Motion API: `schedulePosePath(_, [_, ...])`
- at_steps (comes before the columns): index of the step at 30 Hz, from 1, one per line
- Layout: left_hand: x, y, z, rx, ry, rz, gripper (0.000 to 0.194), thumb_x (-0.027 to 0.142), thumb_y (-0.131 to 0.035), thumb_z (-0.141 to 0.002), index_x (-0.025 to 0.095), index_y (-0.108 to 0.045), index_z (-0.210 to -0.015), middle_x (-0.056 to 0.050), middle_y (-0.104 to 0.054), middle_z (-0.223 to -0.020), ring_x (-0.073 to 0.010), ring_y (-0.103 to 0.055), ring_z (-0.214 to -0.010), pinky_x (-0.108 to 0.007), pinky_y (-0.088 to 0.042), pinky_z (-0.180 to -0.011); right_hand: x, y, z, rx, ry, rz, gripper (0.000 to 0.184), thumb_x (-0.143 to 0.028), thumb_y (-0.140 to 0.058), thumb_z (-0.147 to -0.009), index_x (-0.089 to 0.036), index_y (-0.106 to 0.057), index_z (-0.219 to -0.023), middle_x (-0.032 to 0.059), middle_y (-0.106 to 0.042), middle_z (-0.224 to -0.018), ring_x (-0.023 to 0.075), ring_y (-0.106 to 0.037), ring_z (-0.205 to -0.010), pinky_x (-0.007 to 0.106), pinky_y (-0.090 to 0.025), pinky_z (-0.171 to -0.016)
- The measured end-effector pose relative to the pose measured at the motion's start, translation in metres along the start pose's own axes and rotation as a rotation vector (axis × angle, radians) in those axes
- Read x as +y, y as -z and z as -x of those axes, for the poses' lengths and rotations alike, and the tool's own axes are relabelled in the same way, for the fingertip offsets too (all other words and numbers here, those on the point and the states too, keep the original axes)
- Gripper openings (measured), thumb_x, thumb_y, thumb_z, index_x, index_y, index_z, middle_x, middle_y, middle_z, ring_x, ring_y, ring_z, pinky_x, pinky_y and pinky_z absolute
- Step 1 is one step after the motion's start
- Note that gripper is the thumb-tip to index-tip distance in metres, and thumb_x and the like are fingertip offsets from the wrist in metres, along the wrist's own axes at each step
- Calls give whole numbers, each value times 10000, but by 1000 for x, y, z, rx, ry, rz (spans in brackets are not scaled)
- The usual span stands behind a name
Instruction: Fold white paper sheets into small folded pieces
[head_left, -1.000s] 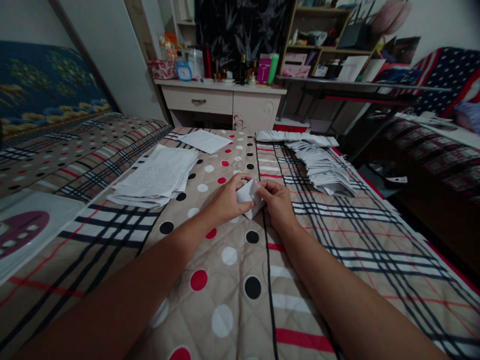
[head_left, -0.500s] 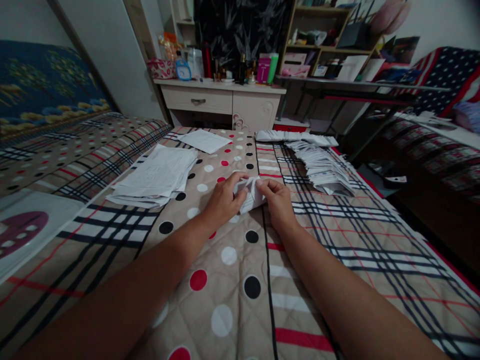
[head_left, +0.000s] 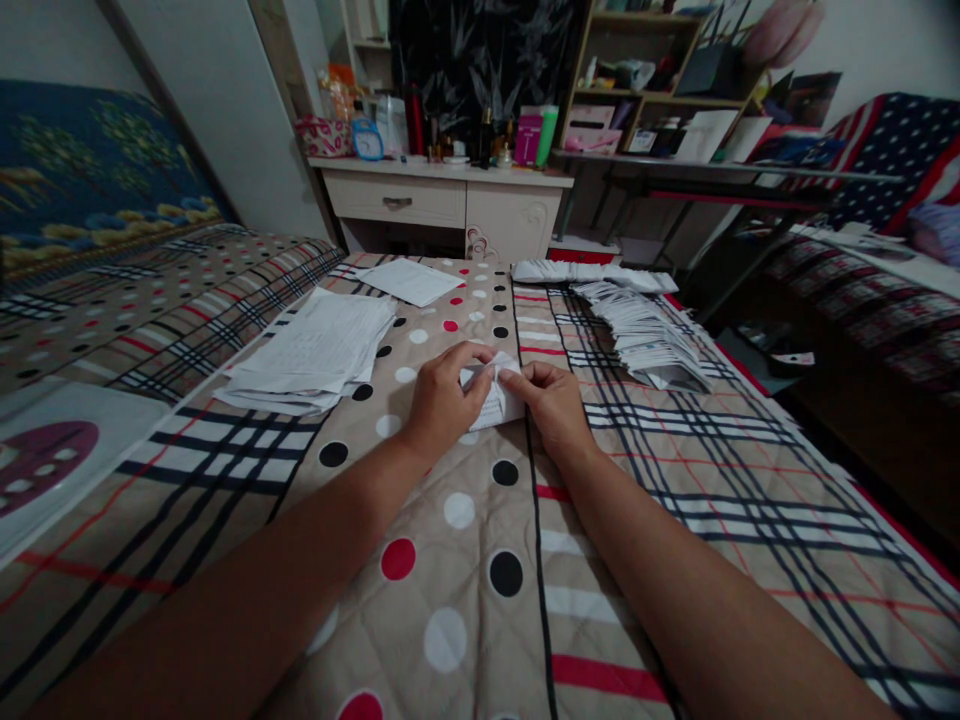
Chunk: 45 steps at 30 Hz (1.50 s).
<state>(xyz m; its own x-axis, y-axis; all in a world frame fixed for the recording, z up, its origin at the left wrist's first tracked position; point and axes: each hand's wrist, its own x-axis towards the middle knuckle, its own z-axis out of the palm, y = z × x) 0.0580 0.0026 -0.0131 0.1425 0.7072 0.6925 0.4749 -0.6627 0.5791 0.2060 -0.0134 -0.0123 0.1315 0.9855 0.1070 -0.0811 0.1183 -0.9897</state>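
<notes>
A small folded sheet of white paper, with print on it, is held between my two hands just above the bedspread. My left hand grips its left side, thumb in front and fingers curled behind. At the upper right, my right hand pinches the paper between thumb and forefinger. To the left lies a stack of white sheets, with a few more sheets beyond it. On the right, a fanned row of folded papers rests on the bedspread, and another row of folded papers lies behind it.
The patterned bedspread has dots and plaid stripes. At the left edge is a white object with a purple oval. Beyond the bed stand a white dresser crowded with bottles and a desk with shelves.
The folded paper has turned slightly and more of its lower right part shows. My right thumb has shifted left, closer to my left thumb. The stacks have not moved.
</notes>
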Motion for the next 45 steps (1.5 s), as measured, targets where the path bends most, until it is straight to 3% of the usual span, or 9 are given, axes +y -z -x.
schedulePosePath(9, [6, 2, -2, 8, -67, 57, 112, 75, -613, -826, 182, -624, -858, -69, -720, -1019, -191, -671, -993, -340, -547, -863, -3, -2, 0, 1, 16, 115, 387, -384, -752, -624, -196, -449, -475, -65, -376, -481, 74, -279, -480, 253, -202, -473])
schedulePosePath(16, [7, 4, -3, -23, -89, 56, 109, 78, -627, -831, 185, -647, -837, -67, -708, -1016, -186, -659, -996, -357, -527, -903, 6, 0, -4, 0, 34, -39, 194, -334, -667, -663, -185, -581, -571, -41, -463, -544, 101, -356, -531, 253, -265, -519])
schedulePosePath(23, [5, 3, -2, -49, -102, 25, 141, 37, -648, -785, 167, -669, -835, -84, -708, -1020, -192, -665, -991, -350, -530, -898, 6, 2, -4, 3, 9, -140, 250, -353, -635, -697, -193, -520, -542, -46, -411, -527, 96, -331, -508, 255, -243, -492])
schedulePosePath(26, [6, 4, -2, -47, -112, 16, 104, 78, -679, -774, 161, -675, -836, -96, -706, -1004, -199, -668, -976, -351, -533, -886, 2, 0, -2, 7, 26, -116, 298, -399, -667, -721, -191, -524, -562, -48, -423, -534, 93, -342, -508, 249, -261, -491])
schedulePosePath(29, [7, 4, -3, -55, -119, 29, 40, 188, -706, -795, 164, -675, -804, -96, -706, -966, -201, -669, -948, -345, -536, -856, 1, -1, -1, 23, 51, -79, 272, -377, -763, -644, -184, -571, -631, -40, -515, -578, 97, -419, -533, 240, -318, -515])
schedulePosePath(33, [4, 2, -3, -56, -2, 74, 51, 210, -693, -808, 172, -661, -799, -49, -705, -827, -166, -665, -804, -307, -536, -772, 3, -2, -2, 35, 58, -88, 276, -345, -804, -601, -191, -616, -733, -15, -617, -658, 122, -519, -582, 243, -390, -551])
schedulePosePath(36, [1, -1, -4, -52, 145, 201, 157, 164, -710, -760, 176, -648, -903, -33, -714, -863, -145, -667, -777, -269, -534, -718, 2, -2, -2, 0, 79, -96, 258, -329, -798, -616, -197, -666, -795, 7, -675, -732, 140, -572, -641, 256, -428, -599])
schedulePosePath(40, [-2, -2, -5, -129, 266, 336, 252, 209, -750, -705, 166, -652, -933, -27, -706, -815, -138, -663, -724, -207, -462, -562, -1, 0, 1, -24, 109, -26, 149, -319, -758, -664, -188, -689, -688, 2, -652, -662, 128, -529, -598, 258, -393, -575])
schedulePosePath(45, [-2, -3, -3, -270, 304, 308, 264, 273, -801, -624, 153, -672, -822, 31, -622, -650, -92, -524, -556, -202, -370, -489, -6, 0, 5, -20, 165, 78, 159, -315, -726, -685, -181, -664, -626, -12, -591, -592, 121, -476, -569, 259, -350, -548])
